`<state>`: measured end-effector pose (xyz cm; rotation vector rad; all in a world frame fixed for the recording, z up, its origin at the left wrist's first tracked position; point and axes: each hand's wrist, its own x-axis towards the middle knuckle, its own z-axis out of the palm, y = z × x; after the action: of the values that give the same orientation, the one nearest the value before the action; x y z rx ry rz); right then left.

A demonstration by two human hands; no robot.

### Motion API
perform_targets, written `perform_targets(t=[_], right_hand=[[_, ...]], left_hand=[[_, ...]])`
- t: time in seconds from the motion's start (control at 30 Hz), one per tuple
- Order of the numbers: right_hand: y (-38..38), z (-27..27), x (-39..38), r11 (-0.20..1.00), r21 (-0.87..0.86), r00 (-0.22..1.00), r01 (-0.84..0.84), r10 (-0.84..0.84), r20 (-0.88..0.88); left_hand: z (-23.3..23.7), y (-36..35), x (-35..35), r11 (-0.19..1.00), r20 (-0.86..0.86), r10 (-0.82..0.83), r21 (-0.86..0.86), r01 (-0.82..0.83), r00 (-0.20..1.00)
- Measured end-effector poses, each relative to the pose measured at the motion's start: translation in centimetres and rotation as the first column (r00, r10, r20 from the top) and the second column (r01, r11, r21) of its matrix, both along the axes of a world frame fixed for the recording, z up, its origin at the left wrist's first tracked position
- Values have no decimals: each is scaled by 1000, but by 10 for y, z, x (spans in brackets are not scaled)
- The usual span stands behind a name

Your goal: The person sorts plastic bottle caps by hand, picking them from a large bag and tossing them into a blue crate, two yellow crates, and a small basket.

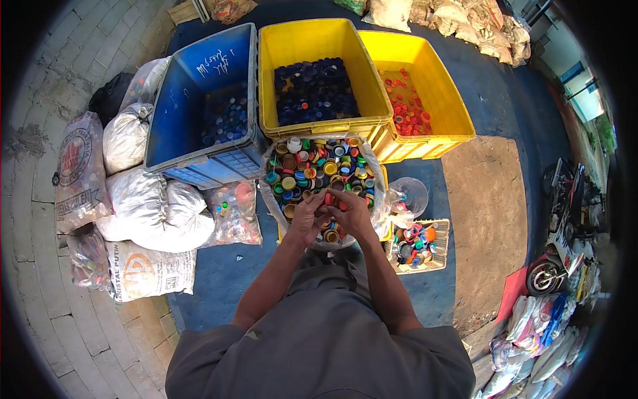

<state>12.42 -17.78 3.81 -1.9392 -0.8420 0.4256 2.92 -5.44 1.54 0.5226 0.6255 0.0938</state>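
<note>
Here, a blue mat (226, 286) covers most of the ground, with a brown sheet (488, 226) spread over its right part and a motorbike (561, 233) standing beyond, at the far right. A person in a grey shirt (319, 326) is at the near side, both forearms reaching forward. On the far side three crates stand close together: a blue crate (212, 163) at left with mostly blue caps (229, 120), a middle crate (312, 43), yellow, with dark blue caps (316, 86) and an orange-red one among them, and a right crate (435, 83), also yellow, with red caps (415, 120). Left of them lie sacks, among them a printed sack (81, 173) and a white sack (136, 199); a clear bag (232, 213) of caps rests just beside these. Between the person and the middle crate sits a tub (268, 199) lined with plastic, heaped with mixed caps (330, 168). Right of it are a small basket (423, 267) of coloured pieces and, on its far side, a clear container (412, 193). Over the near half of the tub, the left hand (307, 218) and right hand (352, 211) meet, fingers of both pinched on a red cap (329, 199), which sits between them above the heap.
</note>
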Motion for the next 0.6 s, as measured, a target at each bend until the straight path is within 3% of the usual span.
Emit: perform_targets(t=[0.03, 0.13, 0.23, 0.5, 0.6], right_hand=[[0, -1, -2, 1000, 29, 1000, 8, -8, 8], [-2, -2, -5, 996, 81, 999, 30, -33, 37], [-4, -5, -7, 996, 74, 997, 42, -47, 61], [-4, -12, -5, 997, 75, 998, 30, -33, 44], [-4, -18, -6, 984, 88, 962, 156, -132, -239]], left_hand=[[1, 0, -1, 1000, -4, 11, -2, -11, 1000], [4, -5, 1, 968, -51, 25, 250, -11, 998], [3, -5, 1, 965, -39, 4, 263, 7, 999], [-20, 2, -4, 999, 32, -1, -44, 3, 999], [-23, 8, -1, 984, -16, 86, -158, -87, 996]])
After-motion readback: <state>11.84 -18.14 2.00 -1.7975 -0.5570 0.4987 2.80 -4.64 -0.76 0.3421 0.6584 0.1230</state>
